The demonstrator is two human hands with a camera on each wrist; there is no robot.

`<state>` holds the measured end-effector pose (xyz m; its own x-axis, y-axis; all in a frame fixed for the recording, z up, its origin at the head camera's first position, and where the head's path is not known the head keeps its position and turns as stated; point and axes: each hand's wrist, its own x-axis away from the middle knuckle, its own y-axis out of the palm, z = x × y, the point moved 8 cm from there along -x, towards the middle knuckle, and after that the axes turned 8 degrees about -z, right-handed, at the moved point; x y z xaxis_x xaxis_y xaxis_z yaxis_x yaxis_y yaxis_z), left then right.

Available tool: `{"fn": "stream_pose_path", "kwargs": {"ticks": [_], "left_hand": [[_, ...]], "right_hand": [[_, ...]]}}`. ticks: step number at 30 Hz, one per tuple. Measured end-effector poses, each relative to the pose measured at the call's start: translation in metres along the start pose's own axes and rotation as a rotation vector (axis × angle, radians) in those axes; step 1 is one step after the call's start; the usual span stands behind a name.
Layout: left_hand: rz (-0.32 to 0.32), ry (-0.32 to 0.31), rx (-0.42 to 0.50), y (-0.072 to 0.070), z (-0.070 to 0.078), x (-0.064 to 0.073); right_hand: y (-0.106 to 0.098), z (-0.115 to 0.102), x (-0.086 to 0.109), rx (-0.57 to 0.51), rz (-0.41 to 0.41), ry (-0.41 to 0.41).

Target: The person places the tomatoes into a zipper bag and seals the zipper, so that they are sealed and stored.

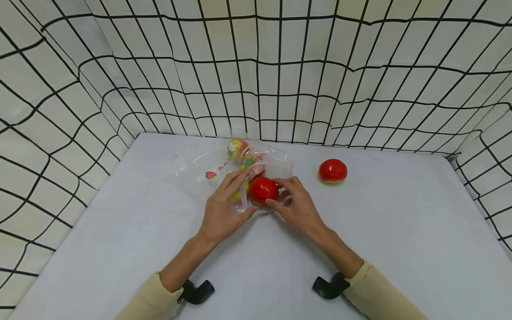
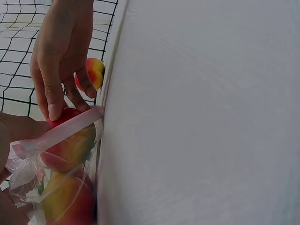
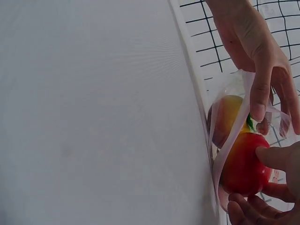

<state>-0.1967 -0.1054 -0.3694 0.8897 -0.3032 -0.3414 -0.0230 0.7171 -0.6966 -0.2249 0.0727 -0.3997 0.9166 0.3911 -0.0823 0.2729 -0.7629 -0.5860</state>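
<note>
My right hand [image 1: 298,202] grips a glossy red-and-yellow fruit [image 1: 264,190], thumb on the near side and fingers on the far side. The fruit sits at the mouth of a clear plastic bag [image 1: 192,173] with a pale pink strip along its edge [image 2: 65,131]. My left hand [image 1: 226,211] holds the bag's mouth on the left, its thumb [image 3: 260,96] over the strip. Inside the bag, another yellow-red fruit [image 3: 229,115] lies beside the gripped one, and a further fruit [image 1: 238,149] shows at the far end. The bag has red and green print.
Another red fruit [image 1: 333,171] lies on the white table [image 1: 400,222], to the right of the bag. Black netting [image 1: 280,62] over pale walls surrounds the back and both sides of the table. Dark cameras [image 1: 196,292] are worn at both wrists.
</note>
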Motion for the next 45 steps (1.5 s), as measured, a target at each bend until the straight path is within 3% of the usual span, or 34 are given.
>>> {"fn": "stream_pose_path", "kwargs": {"ticks": [18, 37, 45], "left_hand": [[-0.01, -0.005, -0.016, 0.001, 0.001, -0.001], [-0.009, -0.021, 0.005, 0.0, -0.002, 0.001], [-0.012, -0.034, 0.021, -0.001, -0.003, 0.001]], "right_hand": [[0.007, -0.007, -0.007, -0.018, 0.023, -0.047], [0.02, -0.006, -0.016, -0.213, -0.152, -0.066], [0.016, -0.005, -0.012, -0.254, -0.179, -0.05]]}}
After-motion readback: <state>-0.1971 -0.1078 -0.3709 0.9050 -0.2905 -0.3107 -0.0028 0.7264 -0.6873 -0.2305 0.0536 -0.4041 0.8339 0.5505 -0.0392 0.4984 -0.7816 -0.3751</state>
